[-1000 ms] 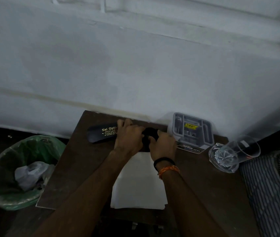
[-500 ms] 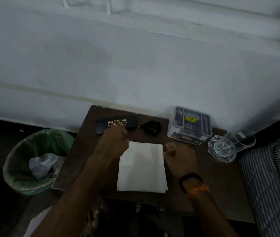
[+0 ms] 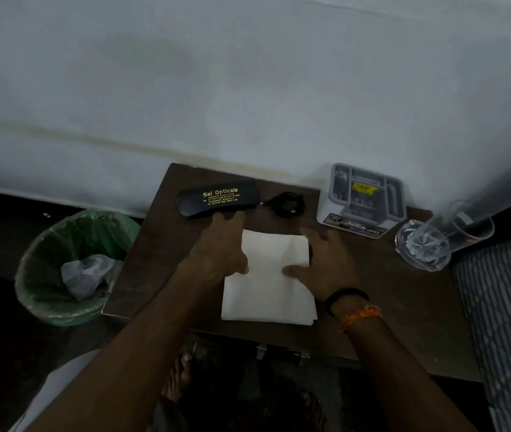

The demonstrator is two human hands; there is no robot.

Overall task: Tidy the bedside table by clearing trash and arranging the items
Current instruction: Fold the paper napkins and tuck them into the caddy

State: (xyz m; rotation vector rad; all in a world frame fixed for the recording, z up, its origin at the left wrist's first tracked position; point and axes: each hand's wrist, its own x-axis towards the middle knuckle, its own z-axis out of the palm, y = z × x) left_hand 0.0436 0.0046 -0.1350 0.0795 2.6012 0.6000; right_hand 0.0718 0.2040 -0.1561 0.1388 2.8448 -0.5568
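A folded white cloth (image 3: 268,291) lies in the middle of the dark wooden bedside table (image 3: 403,307). My left hand (image 3: 221,247) lies flat on the cloth's left edge, fingers straight, thumb on the white. My right hand (image 3: 326,263) rests on the cloth's right edge, fingers spread, thumb pointing inward. Behind them a black spectacle case (image 3: 218,198) with gold lettering sits along the table's back edge. A coiled black cable (image 3: 287,204) lies just right of the case.
A grey compartment box (image 3: 363,198) stands at the back right, with a clear drinking glass (image 3: 435,241) lying tilted beside it. A green-lined bin (image 3: 70,266) with crumpled plastic stands on the floor at left. Striped bedding (image 3: 503,322) borders the right side. A white wall is close behind.
Both hands have left the coiled cable at the back and come forward onto the two sides of the white cloth, opening flat. The camera view has moved slightly.
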